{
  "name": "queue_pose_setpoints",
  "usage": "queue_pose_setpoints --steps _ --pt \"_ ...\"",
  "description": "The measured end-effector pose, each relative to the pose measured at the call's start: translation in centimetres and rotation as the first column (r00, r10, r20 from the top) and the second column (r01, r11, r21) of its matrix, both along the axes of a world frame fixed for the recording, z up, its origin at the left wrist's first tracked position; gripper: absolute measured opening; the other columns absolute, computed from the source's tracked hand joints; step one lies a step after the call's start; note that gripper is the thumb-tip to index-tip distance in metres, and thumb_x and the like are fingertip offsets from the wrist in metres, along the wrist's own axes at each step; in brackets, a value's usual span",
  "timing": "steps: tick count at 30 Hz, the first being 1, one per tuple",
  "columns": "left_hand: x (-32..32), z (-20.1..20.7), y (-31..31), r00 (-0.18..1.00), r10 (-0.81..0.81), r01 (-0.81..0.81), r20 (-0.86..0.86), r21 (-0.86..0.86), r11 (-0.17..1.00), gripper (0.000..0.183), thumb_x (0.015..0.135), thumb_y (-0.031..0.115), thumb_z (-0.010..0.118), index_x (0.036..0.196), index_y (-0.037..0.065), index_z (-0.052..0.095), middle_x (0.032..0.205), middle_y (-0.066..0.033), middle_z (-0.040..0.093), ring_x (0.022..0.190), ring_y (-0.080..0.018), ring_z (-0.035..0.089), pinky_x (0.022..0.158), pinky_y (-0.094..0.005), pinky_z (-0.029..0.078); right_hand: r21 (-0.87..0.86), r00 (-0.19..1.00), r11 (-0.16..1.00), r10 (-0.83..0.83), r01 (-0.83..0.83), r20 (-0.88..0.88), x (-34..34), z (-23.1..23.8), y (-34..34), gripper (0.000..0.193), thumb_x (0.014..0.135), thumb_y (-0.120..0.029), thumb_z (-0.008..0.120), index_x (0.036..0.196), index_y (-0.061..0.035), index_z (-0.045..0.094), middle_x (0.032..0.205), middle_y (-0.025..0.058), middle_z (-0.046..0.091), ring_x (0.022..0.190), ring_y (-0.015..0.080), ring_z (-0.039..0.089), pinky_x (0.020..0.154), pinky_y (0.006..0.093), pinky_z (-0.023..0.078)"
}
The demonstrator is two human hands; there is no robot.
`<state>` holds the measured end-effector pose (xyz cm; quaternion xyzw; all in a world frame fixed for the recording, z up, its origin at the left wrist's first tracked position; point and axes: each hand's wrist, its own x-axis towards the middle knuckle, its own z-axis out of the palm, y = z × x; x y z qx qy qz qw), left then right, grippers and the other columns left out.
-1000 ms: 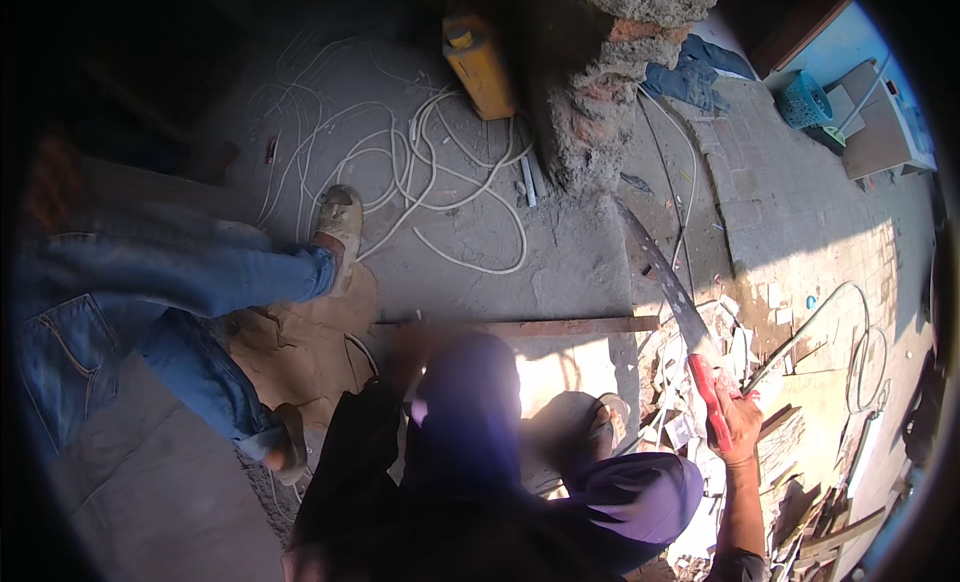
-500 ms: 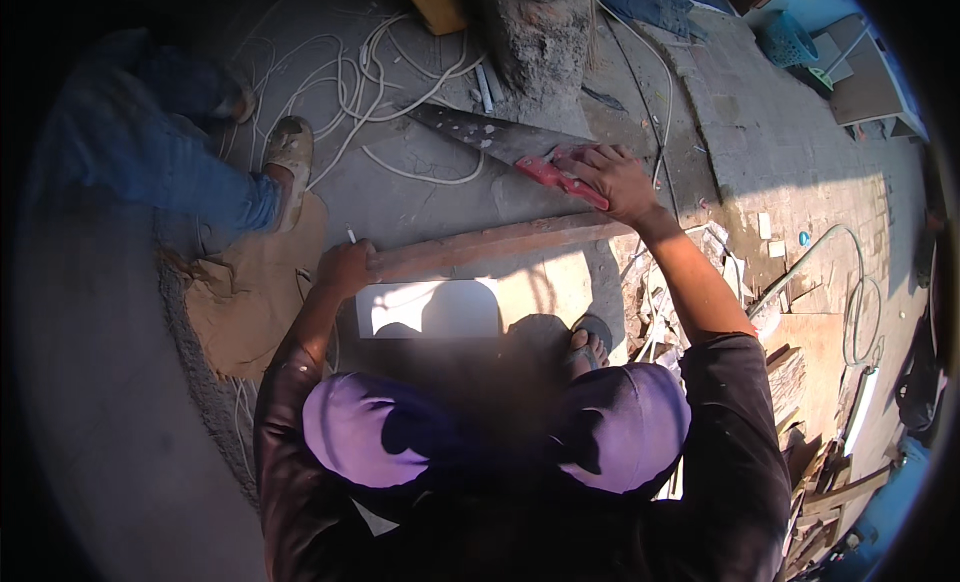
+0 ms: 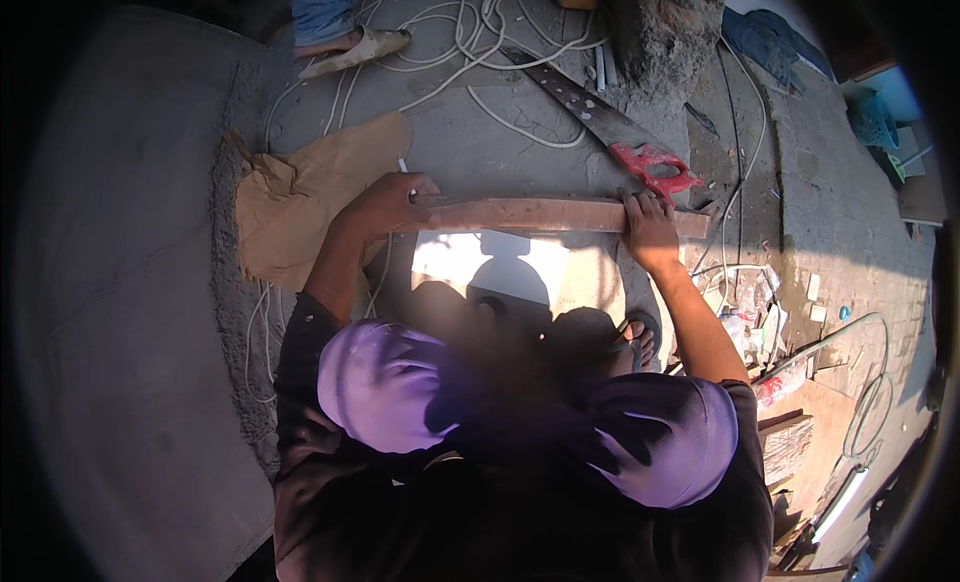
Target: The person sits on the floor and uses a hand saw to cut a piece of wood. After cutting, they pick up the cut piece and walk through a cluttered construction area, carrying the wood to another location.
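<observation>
An outdoor building site or rough work yard; bare concrete floor [image 3: 150, 312] in hard sun; a handsaw [image 3: 600, 117] with red grip beside a crumbling brick pillar [image 3: 665, 32]; loose white cable [image 3: 470, 42]; a wooden plank [image 3: 540, 214]; scrap timber [image 3: 790, 447] at the right edge.

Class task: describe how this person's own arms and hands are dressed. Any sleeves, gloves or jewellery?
Both forearms are bare. The left hand and right hand wear no gloves; no jewellery is discernible. Short dark sleeves end near the elbows.

Concrete floor [image 3: 500, 152]: plank [image 3: 540, 215], saw [image 3: 600, 122], cable [image 3: 470, 42].
</observation>
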<state>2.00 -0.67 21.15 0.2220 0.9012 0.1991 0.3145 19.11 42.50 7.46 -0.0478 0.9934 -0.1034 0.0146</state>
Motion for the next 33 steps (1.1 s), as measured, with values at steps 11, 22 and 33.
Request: queue_pose_setpoints --steps 11,22,33 --pt "9.0 -14.3 -3.7 0.966 -0.019 0.136 -0.256 0.447 0.884 0.063 0.096 0.038 0.066 0.149 0.009 0.051 0.14 -0.0191 0.062 0.127 -0.0364 0.061 0.105 -0.0448 0.05 -0.139 0.919 0.938 -0.267 0.316 0.291 1.5 0.4 -0.5 0.07 0.076 -0.041 0.085 0.128 -0.0045 0.056 0.126 0.0241 0.063 0.119 0.0431 0.062 0.097 0.0511 0.053" --pt "12.9 -13.3 -0.6 0.841 -0.21 0.13 -0.498 -0.191 0.973 0.043 0.093 0.032 0.072 0.126 0.004 0.068 0.128 -0.0167 0.068 0.116 -0.0297 0.067 0.095 -0.0405 0.053 -0.193 0.933 0.968 -0.087 0.162 0.349 3.7 -0.9 -0.6 0.07 0.074 -0.039 0.089 0.127 -0.0027 0.061 0.121 0.0254 0.064 0.111 0.0454 0.064 0.091 0.051 0.054" --pt "6.5 -4.9 -6.8 0.948 0.291 -0.308 0.125 0.148 0.94 0.041 0.092 0.029 0.076 0.121 0.002 0.069 0.114 -0.0179 0.072 0.113 -0.0269 0.068 0.093 -0.0412 0.053 -0.415 0.967 0.879 -0.256 0.237 0.008 2.5 -1.2 -5.0 0.052 0.083 -0.033 0.078 0.12 0.0012 0.067 0.116 0.0248 0.066 0.105 0.0463 0.065 0.09 0.0515 0.055"
